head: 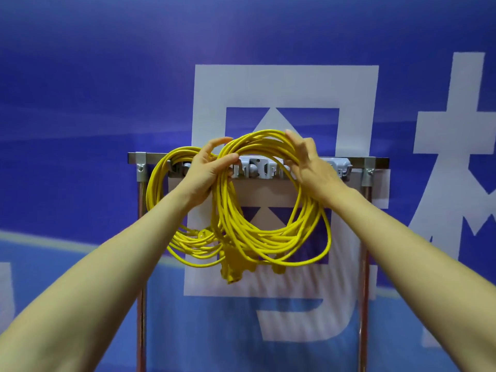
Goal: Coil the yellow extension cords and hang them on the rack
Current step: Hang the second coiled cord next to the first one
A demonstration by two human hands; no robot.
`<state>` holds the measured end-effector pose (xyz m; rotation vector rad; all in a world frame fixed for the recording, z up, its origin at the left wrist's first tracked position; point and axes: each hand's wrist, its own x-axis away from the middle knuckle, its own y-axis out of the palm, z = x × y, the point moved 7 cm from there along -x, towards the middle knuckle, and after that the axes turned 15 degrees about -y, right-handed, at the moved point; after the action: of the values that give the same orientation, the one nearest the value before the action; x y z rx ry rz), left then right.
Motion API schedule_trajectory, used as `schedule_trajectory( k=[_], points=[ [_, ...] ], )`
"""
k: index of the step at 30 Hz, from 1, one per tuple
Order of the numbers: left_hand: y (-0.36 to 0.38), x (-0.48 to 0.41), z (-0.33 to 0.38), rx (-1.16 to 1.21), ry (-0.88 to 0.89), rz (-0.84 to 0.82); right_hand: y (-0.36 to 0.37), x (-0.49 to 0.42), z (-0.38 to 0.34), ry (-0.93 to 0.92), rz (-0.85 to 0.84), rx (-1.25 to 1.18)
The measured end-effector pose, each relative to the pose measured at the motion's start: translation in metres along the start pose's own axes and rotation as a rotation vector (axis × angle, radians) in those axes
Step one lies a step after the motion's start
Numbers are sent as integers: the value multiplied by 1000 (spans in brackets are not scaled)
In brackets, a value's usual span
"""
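Left hand curls round the upper left of a yellow cord coil; right hand grips its upper right. The coil hangs before the middle of the rack's grey hook strip, plugs dangling low. A second coil hangs at the rack's left end, overlapped by the first. The strip's right end shows past the right hand.

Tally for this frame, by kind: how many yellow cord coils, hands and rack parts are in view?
Yellow coils: 2 (left coil, held coil)
Hands: 2 (left hand, right hand)
Rack: 1
Hook strip: 1
Total: 6
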<state>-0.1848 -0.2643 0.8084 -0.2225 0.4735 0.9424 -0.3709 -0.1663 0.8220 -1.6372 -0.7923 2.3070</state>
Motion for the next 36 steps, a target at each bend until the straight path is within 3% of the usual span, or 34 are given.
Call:
schedule_trajectory(
  k=[3, 6, 13, 20, 27, 30, 36],
  points=[
    [-1, -10, 1, -141, 32, 95, 9, -10, 3, 27, -86, 285],
    [-4, -15, -6, -169, 68, 183, 29, -11, 5, 48, -150, 406],
    [-1, -24, -10, -192, 145, 327, 39, -9, 16, 130, -130, 349],
    [-3, -26, -14, -357, 155, 312, 43, 8, 13, 105, -84, 11],
    [0, -29, -12, -445, 169, 335, 47, -8, 14, 193, -103, 318],
    [0, -24, -13, -573, 246, 357, 52, -7, 12, 210, -92, 378],
    [-1, -19, -19, -609, 286, 414, 53, -2, 9, 134, -38, 423]
  ],
)
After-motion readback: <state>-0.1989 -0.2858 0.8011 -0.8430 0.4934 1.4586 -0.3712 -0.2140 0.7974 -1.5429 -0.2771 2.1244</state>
